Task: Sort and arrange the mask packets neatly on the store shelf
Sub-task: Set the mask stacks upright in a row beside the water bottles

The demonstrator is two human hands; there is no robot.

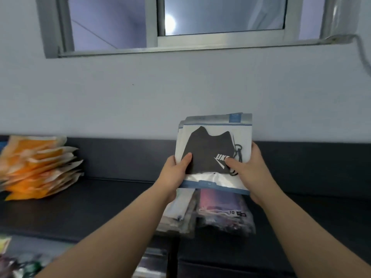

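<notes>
Under held packets (208, 151), mixed pile (220, 213); orange stack (38, 167) left.

Hands, two: left hand (174, 174), right hand (252, 170). Packet bundle (208, 145), one. Orange stack (40, 167), one, nine o'clock. Six o'clock, two: white pile (178, 214), purple pile (222, 207).

Head camera looks forward, close over a dark shelf (112, 199), facing the wall (120, 97).

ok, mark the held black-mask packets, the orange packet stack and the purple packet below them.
black-mask packets (208, 149): head view, black mask of the front packet.
orange packet stack (38, 167): head view, middle of the stack.
purple packet (219, 200): head view, its top face.
</notes>
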